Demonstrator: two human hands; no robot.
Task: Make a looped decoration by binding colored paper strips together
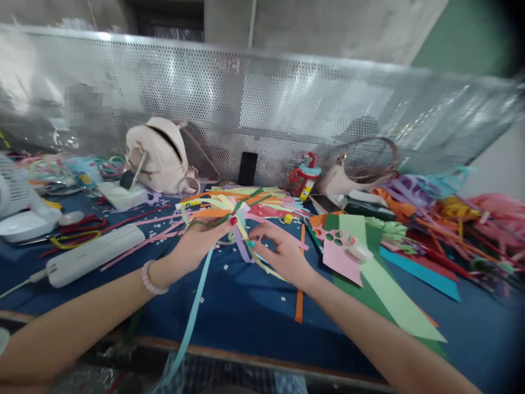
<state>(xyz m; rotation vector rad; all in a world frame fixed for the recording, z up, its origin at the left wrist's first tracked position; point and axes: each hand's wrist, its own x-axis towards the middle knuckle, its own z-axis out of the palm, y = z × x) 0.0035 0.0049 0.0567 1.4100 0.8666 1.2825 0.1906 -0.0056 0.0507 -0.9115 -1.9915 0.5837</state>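
My left hand (pixel 196 245), with a pink beaded bracelet at its wrist, is closed on a cluster of coloured paper strips above the table's middle. From that cluster hang a light blue strip (pixel 197 298), which reaches over the front edge, and a short purple strip (pixel 243 247). Close on the right, my right hand (pixel 283 253) has thumb and fingers bent around a yellow paper strip (pixel 264 265), which curves down below the thumb. The exact fingertip contact is partly hidden. Behind both hands lies a fan of many-coloured strips (pixel 270 200).
A white power strip (pixel 96 254) and scissors (pixel 77 238) lie left. Behind stand a white backpack (pixel 158 153), a phone (pixel 248 168) and a red-handled cup (pixel 305 178). Green paper sheets (pixel 381 279) and a strip pile (pixel 447 219) spread right. A perforated metal panel (pixel 287 109) backs the table.
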